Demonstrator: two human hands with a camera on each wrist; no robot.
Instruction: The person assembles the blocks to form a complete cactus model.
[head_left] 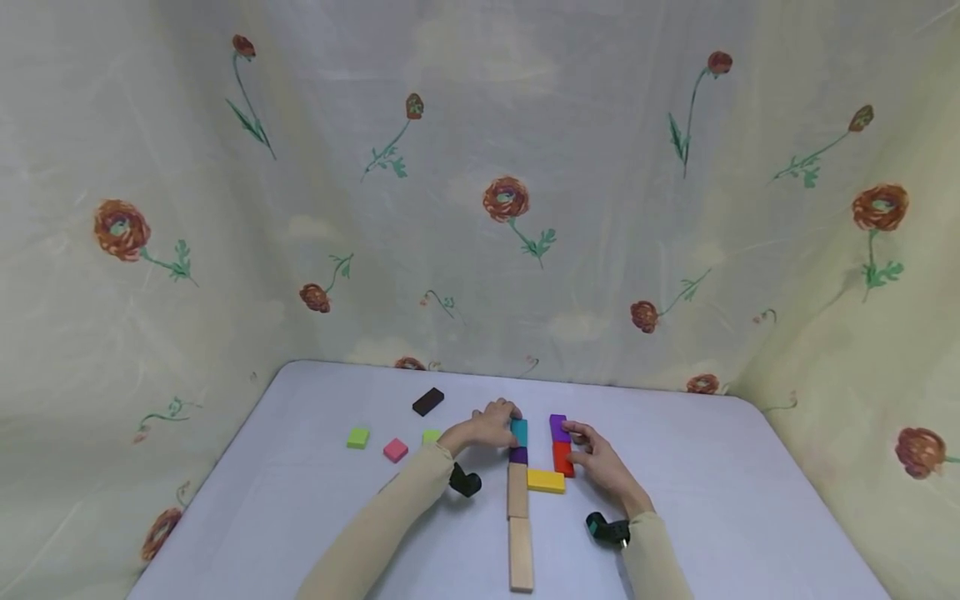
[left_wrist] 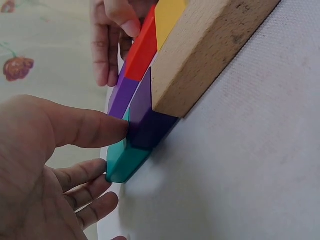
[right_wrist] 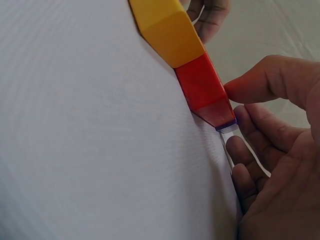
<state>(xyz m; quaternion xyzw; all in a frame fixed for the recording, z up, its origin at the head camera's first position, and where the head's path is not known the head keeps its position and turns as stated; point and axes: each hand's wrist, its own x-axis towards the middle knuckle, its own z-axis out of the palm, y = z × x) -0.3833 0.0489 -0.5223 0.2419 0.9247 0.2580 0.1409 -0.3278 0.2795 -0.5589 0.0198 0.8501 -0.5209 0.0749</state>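
A teal block (head_left: 520, 431) and a dark purple block (head_left: 518, 456) continue a column of two plain wooden blocks (head_left: 517, 490). My left hand (head_left: 491, 425) pinches the teal block, thumb near its joint with the dark purple one and fingers at its far end. To the right, a violet block (head_left: 558, 428) and a red block (head_left: 563, 459) form a parallel row. A yellow block (head_left: 546, 481) lies crosswise between the columns' near parts. My right hand (head_left: 603, 467) has its thumb (right_wrist: 250, 89) against the red block's side and its fingers beside the violet block, loosely bent.
Left of the columns lie a dark brown block (head_left: 428, 402), a lime green block (head_left: 358, 437) and a pink block (head_left: 395, 450). Another green block (head_left: 431, 437) is partly covered by my left arm. A floral cloth (head_left: 570, 292) hangs behind the white table (head_left: 712, 500).
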